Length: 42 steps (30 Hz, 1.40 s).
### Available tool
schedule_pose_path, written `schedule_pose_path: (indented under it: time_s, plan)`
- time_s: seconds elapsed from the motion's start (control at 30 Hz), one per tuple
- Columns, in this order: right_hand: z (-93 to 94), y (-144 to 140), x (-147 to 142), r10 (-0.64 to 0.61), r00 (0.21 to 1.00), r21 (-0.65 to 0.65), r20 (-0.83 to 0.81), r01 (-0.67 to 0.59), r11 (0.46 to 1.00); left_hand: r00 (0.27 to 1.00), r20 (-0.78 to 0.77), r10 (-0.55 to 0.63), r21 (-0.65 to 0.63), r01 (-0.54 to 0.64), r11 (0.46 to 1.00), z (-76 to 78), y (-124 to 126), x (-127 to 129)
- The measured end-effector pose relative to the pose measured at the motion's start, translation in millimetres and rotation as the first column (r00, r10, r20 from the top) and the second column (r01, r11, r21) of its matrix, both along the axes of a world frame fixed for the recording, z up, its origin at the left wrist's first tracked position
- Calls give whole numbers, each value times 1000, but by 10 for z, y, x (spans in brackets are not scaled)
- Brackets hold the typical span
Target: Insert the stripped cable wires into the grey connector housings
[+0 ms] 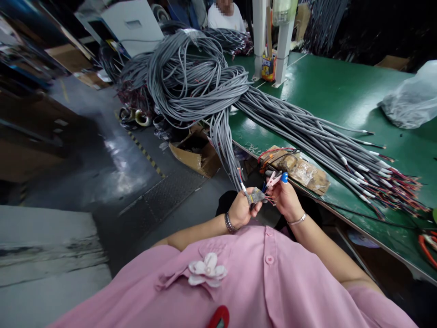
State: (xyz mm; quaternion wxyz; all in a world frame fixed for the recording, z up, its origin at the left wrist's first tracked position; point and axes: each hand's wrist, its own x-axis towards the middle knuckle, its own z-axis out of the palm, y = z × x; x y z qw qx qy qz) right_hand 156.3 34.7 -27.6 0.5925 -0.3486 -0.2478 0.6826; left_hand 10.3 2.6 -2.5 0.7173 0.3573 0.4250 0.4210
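My left hand is closed round the end of a grey cable, with a grey fabric cover on some of its fingers. Thin coloured wires fan out from that end toward my other hand. In my right hand is a small pale pink clip-like tool, pinched close to the wires. A blue cover wraps one fingertip of this hand. The hanging grey cables run down from a big coiled bundle to my left hand. Exactly where the tool meets the wires is too small to make out.
Many grey cables with stripped coloured ends lie across the green table. A taped wooden block sits at its near edge. Beyond are a plastic bag, white posts and a seated person. An open carton stands below.
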Motion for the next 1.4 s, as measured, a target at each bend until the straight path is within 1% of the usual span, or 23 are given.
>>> schedule_pose_path:
  time_s: [0.07,0.13,0.33,0.43,0.53,0.63,0.73,0.8,0.97,1.07,1.17,1.23,1.33,1.4]
  plan:
    - [26,17,-5,12,996,-32,-85,-14,999,1000,-3,10,-4,-10,1000,-8,8,7]
    - [36,28,-7,-6,992,-46,-129,0,999,1000,-7,13,-13,-13,1000,-15,14,10]
    - [9,53,-17,-50,990,-42,-135,44,998,999,-26,20,-28,-21,999,-11,13,8]
    - [34,45,-27,-54,988,-44,-145,48,998,999,-34,13,-27,-14,1000,-7,2,7]
    - [73,21,-31,-31,984,-77,-176,17,997,999,-33,16,-9,-16,1000,-9,-15,6]
    - [83,-6,-18,38,977,-103,-209,-60,993,999,-36,19,17,-18,1000,-6,-42,5]
    - [58,-25,10,91,973,-99,-210,-113,989,999,-46,5,29,-4,1000,8,-77,-3]
    - [42,-35,30,100,973,-86,-209,-120,989,998,-55,6,37,-4,999,20,-95,-13]
    - [72,-57,41,57,992,-31,-115,-61,998,997,-54,60,59,-57,997,30,-80,-34]
    - [103,-68,28,46,996,-11,-80,-47,999,997,-41,64,62,-61,996,24,-62,-29]
    - [89,-74,21,22,1000,4,-19,-22,1000,998,-31,61,48,-59,997,24,-58,-19]
    - [52,-74,24,-62,996,30,68,60,998,998,-33,57,38,-56,998,30,-55,-13]
    - [-15,-64,32,-227,950,98,215,210,973,998,-28,56,32,-55,998,40,-39,-6]
    - [-43,-51,32,-268,929,125,255,243,962,998,-23,57,26,-56,998,40,-22,-1]
